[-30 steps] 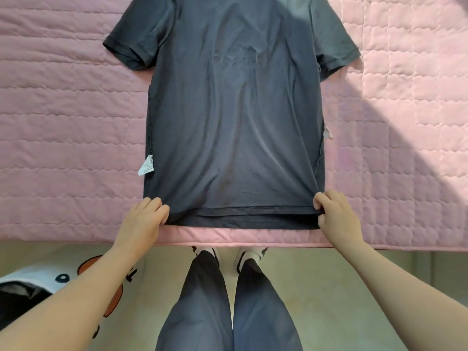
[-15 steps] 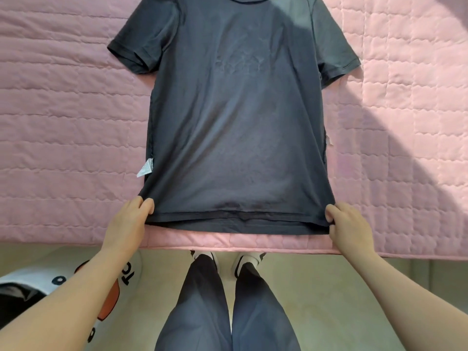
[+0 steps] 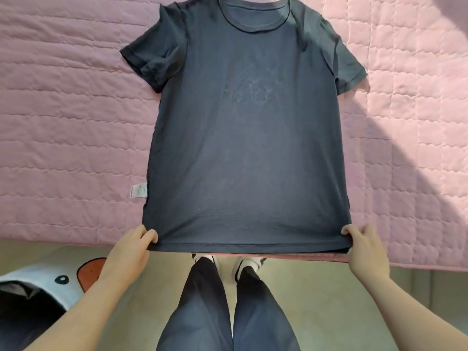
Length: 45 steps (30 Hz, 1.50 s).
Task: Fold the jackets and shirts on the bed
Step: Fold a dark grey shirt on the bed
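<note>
Pink quilted bedspread bears dark T-shirt, beige floor below.

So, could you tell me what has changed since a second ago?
The left hand and right hand have drawn the hem of the T-shirt apart and toward the person; it lay short of the edge of the pink quilt and now reaches it. Both still pinch its corners; the shirt stays flat.
</note>
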Each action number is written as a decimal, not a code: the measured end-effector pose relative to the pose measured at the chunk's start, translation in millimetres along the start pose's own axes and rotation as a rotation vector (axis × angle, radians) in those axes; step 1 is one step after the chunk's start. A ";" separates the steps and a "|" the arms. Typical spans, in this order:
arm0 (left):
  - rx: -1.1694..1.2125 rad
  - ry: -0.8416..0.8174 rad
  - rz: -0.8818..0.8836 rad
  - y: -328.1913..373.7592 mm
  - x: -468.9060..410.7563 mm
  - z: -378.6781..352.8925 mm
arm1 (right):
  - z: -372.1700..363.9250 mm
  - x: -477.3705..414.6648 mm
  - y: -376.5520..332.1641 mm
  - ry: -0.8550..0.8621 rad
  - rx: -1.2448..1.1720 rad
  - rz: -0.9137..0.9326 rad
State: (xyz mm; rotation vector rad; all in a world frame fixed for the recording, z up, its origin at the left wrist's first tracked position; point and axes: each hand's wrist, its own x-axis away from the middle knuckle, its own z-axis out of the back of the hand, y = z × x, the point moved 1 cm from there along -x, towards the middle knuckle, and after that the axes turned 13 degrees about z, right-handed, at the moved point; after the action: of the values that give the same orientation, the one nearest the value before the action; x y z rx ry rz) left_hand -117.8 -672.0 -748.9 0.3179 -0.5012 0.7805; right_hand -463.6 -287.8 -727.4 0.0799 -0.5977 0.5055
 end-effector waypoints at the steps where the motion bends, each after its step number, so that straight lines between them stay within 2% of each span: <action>1: -0.016 -0.021 0.003 -0.6 -0.3 -1.0 | -1.1 -1.4 0.2 -0.031 -0.004 -0.007; 2: -0.034 -0.026 0.001 -0.3 -1.2 0.7 | -0.7 -1.9 -0.6 -0.041 0.007 -0.010; 4: -0.008 0.003 0.003 8.2 -6.0 10.3 | 0.8 -2.8 -3.9 0.064 0.032 0.028; 6: 0.075 0.058 -0.010 27.7 -14.0 21.3 | 3.3 -5.0 -15.5 0.218 0.020 0.154; 7: 0.096 0.066 -0.022 39.0 -17.3 24.5 | 3.2 -6.7 -22.7 0.207 0.001 0.226; 8: 0.106 0.036 -0.020 48.2 -19.8 25.0 | 2.0 -8.5 -28.9 0.114 -0.029 0.278; 11: 0.140 -0.212 0.104 49.0 -24.1 19.6 | -6.6 -13.8 -35.7 -0.404 -0.061 0.259; 13: 0.185 -0.333 0.212 40.4 -29.4 25.3 | -1.1 -21.1 -39.8 -0.525 -0.025 0.172; 16: 0.227 -0.337 0.258 40.2 -48.0 43.8 | 24.1 -41.8 -65.3 -0.401 -0.001 0.178; 18: 0.408 -0.242 0.326 45.9 -69.6 62.0 | 41.6 -62.8 -90.0 -0.288 -0.068 0.234; 22: 0.730 -0.071 0.433 55.3 -132.5 97.2 | 63.5 -106.7 -149.1 -0.229 -0.144 0.356; 27: 0.966 0.041 0.516 54.8 -207.7 130.8 | 82.7 -157.5 -230.9 -0.114 -0.309 0.407; 30: 1.197 0.017 0.596 41.2 -262.8 144.5 | 92.0 -192.5 -281.7 -0.054 -0.402 0.441; 32: 1.422 -0.039 0.582 39.4 -292.1 157.9 | 98.3 -212.4 -312.2 -0.018 -0.449 0.472; 35: 1.798 -0.246 0.595 43.8 -330.0 181.4 | 104.4 -244.9 -349.6 0.040 -0.543 0.461; 38: 1.898 -0.332 0.630 42.2 -359.8 189.8 | 110.8 -274.4 -382.2 0.046 -0.604 0.449; 40: 1.875 -0.198 0.705 39.3 -368.9 196.5 | 116.5 -287.0 -399.1 0.064 -0.629 0.457; 41: 1.814 -0.040 0.715 34.6 -372.6 200.3 | 119.7 -291.5 -407.2 0.117 -0.638 0.466; 43: 1.534 0.329 0.647 22.0 -373.8 210.9 | 123.9 -295.0 -423.2 0.270 -0.662 0.499; 44: 1.383 0.444 0.590 14.4 -372.6 214.0 | 124.7 -296.0 -430.6 0.326 -0.658 0.531; 45: 1.261 0.484 0.569 7.7 -371.5 213.4 | 124.0 -298.0 -436.6 0.332 -0.616 0.566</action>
State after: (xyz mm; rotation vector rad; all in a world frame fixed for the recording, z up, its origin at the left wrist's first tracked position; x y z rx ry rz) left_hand -413.7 -981.2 -769.7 1.1389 0.4597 1.6277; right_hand -530.8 -825.6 -759.7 -0.7640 -0.4214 0.8383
